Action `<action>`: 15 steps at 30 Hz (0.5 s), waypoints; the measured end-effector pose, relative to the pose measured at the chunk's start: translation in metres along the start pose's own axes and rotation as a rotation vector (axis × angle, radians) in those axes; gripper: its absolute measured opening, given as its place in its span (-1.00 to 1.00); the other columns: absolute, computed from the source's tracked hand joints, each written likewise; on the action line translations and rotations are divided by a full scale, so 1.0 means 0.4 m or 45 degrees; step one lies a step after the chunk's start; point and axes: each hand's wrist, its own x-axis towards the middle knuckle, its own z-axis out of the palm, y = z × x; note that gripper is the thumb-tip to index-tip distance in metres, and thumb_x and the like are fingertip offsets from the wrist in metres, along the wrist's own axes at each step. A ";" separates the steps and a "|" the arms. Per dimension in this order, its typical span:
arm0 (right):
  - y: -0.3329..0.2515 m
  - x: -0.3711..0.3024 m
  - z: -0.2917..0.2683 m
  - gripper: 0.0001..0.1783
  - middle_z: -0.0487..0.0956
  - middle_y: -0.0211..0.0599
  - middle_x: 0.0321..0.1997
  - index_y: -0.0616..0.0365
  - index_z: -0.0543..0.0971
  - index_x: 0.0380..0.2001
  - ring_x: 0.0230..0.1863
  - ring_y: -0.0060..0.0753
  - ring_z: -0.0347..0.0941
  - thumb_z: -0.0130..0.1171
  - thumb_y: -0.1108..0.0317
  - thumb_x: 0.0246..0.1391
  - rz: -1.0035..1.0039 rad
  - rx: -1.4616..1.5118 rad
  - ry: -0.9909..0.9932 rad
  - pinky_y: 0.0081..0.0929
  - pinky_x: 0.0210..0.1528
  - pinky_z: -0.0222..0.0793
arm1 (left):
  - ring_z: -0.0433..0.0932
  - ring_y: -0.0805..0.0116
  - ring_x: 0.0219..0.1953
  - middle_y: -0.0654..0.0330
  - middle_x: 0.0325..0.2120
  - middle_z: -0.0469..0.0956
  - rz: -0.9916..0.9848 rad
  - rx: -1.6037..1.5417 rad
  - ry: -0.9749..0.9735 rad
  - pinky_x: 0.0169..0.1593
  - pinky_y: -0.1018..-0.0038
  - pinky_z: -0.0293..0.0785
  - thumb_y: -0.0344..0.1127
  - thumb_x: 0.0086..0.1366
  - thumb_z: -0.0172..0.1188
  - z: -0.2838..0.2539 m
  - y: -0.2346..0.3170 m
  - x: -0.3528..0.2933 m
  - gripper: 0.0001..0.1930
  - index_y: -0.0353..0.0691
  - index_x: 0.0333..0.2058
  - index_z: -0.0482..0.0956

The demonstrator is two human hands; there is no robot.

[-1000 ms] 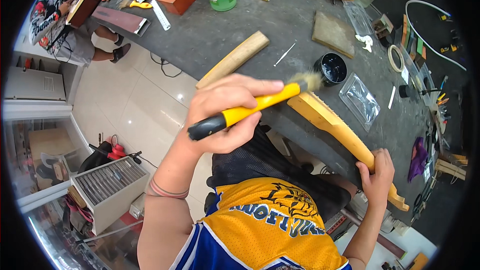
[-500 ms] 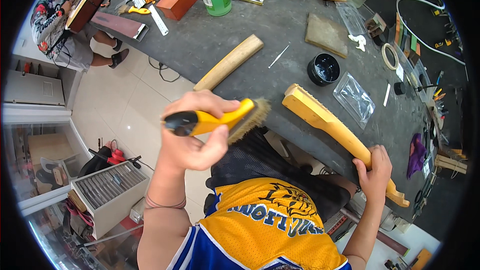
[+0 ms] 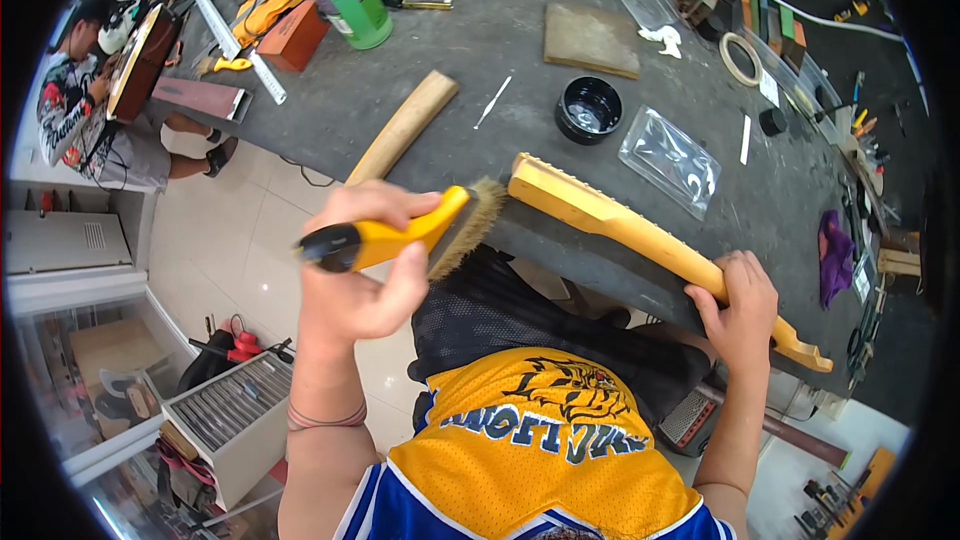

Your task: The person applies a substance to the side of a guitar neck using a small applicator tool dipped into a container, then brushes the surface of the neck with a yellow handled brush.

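My left hand (image 3: 350,275) is closed around the yellow and black handle of a brush (image 3: 410,232). Its pale bristles face right, close beside the wide end of a wooden guitar neck (image 3: 615,223); whether they touch it I cannot tell. With my right hand (image 3: 738,305) I grip the neck near its headstock, fingers over the top and thumb on the near side. The neck slants along the table's front edge, back towards me, with small fret ends showing along its far edge.
On the dark table (image 3: 480,175) are a curved wooden block (image 3: 405,127), a black bowl (image 3: 588,110), a clear plastic tray (image 3: 670,160), a flat slab (image 3: 592,40) and a tub of green liquid (image 3: 350,5). At the far left a person (image 3: 90,105) sits with a guitar body.
The view has swung right, so the table's things sit further left. The brush bristles are now closer to the wide end of the neck. Both hands keep their holds.
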 end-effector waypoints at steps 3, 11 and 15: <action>-0.002 -0.012 0.001 -0.55 0.67 -0.18 -0.21 0.16 0.64 -0.20 -0.14 0.08 0.62 0.68 0.16 0.04 -0.004 0.009 0.034 -0.05 -0.13 0.53 | 0.76 0.10 -0.10 -0.20 -0.14 0.77 -0.034 -0.171 0.324 0.14 0.17 0.67 -0.40 0.41 0.38 -0.021 0.008 -0.016 -0.66 -0.26 0.05 0.46; -0.004 -0.027 0.011 -0.59 0.69 -0.27 -0.21 0.11 0.65 -0.22 -0.15 0.00 0.64 0.68 0.17 0.04 0.000 0.025 0.089 -0.10 -0.13 0.55 | 0.84 0.00 -0.05 -0.16 -0.05 0.80 0.150 -0.308 0.060 0.09 0.18 0.78 -0.50 0.27 0.53 0.222 0.151 0.052 -0.50 -0.13 0.05 0.42; -0.005 -0.028 0.006 -0.59 0.67 -0.29 -0.23 0.09 0.65 -0.22 -0.17 -0.03 0.62 0.68 0.15 0.05 0.009 0.031 0.103 -0.11 -0.15 0.54 | 0.72 0.13 -0.13 -0.17 -0.13 0.71 0.166 0.284 0.614 0.10 0.19 0.69 -0.55 0.38 0.33 0.109 0.075 0.004 -0.61 -0.23 0.06 0.35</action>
